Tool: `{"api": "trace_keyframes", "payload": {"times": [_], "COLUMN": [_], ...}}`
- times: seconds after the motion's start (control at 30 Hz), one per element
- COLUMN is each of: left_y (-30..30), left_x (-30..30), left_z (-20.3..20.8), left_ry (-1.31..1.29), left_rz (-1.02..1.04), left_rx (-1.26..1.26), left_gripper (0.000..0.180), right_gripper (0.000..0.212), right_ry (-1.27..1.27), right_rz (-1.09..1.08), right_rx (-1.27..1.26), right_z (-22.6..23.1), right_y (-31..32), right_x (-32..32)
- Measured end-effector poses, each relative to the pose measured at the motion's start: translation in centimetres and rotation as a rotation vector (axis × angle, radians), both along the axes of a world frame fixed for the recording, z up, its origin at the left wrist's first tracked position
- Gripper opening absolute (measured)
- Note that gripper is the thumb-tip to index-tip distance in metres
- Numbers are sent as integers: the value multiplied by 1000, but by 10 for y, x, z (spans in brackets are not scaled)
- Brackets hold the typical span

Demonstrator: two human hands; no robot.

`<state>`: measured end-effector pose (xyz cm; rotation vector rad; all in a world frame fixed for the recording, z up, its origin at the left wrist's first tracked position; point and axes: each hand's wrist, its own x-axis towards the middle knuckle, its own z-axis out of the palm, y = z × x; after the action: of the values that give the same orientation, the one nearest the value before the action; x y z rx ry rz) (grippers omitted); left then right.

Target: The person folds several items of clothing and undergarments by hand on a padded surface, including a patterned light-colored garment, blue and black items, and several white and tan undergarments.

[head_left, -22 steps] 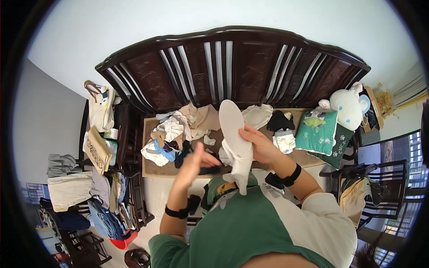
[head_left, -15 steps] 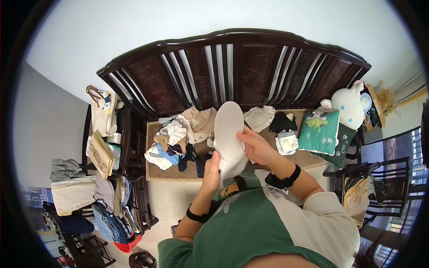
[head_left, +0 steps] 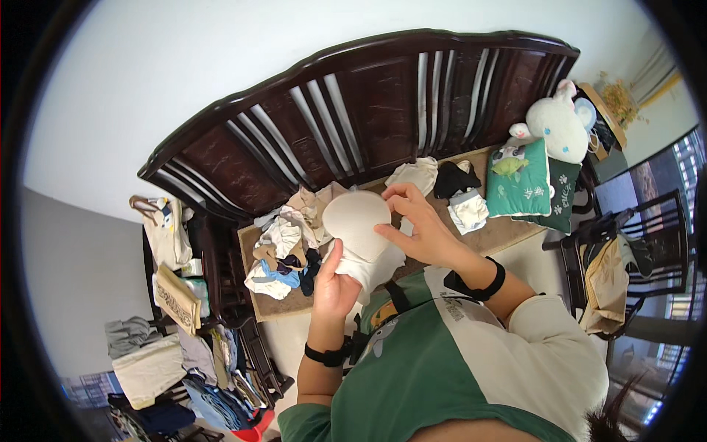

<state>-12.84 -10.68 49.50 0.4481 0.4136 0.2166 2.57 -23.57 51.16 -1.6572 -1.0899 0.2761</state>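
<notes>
The dark wooden settee (head_left: 375, 103) spans the view, its seat covered by a brown mat (head_left: 504, 228). Toward the settee's left end lies a loose heap of clothes (head_left: 280, 250); at its right end a white plush toy (head_left: 556, 132) sits against the back edge with a green cushion (head_left: 519, 184) in front. Between them, nearer the right, are a small white folded garment (head_left: 468, 211) toward the front edge and a black garment (head_left: 455, 180) behind it. The pale rounded piece (head_left: 357, 221) is held up in the air, seen against the seat left of its middle, with white cloth (head_left: 368, 272) gathered below it; whether the two are one article I cannot tell. The left hand (head_left: 337, 289) cups the lower left side, thumb up along the rim and the other fingers hidden behind, so this looks like the supporting grip. The right hand (head_left: 427, 232) is at the right rim, its thumb and forefinger standing moderately apart; how firmly they hold, if at all, I cannot tell. For good handling, I would let the left palm bear the weight and use light right fingertips along the rim, since the cloth looks soft and a hard pinch could crease it.
</notes>
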Motion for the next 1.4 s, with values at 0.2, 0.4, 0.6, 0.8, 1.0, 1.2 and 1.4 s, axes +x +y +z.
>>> {"api": "trace_keyframes", "payload": {"times": [0.2, 0.4, 0.6, 0.8, 1.0, 1.2, 1.4], "left_y": [-5, -8, -13, -9, -5, -11, -19], "left_x": [0, 9, 17, 21, 20, 20, 18], "left_z": [4, 22, 36, 47, 58, 60, 62], "left_ry": [-50, -107, -69, -232, -359, -254, -241], "left_rz": [18, 80, 8, -32, -73, -61, -92], "left_rx": [336, 366, 384, 239, 140, 261, 354], "left_gripper": [46, 43, 48, 53, 53, 54, 55], "right_gripper": [27, 22, 18, 27, 25, 30, 25], "right_ry": [150, 492, 633, 759, 630, 315, 250], "right_rz": [-41, 45, 4, 62, 113, 50, -158], "right_rx": [62, 135, 296, 188, 55, -150, -115], "right_z": [36, 46, 53, 56, 39, 38, 42], "right_y": [-12, -20, -20, -30, -49, -54, -48], "right_x": [-3, -5, -3, -4, -7, -5, -13]}}
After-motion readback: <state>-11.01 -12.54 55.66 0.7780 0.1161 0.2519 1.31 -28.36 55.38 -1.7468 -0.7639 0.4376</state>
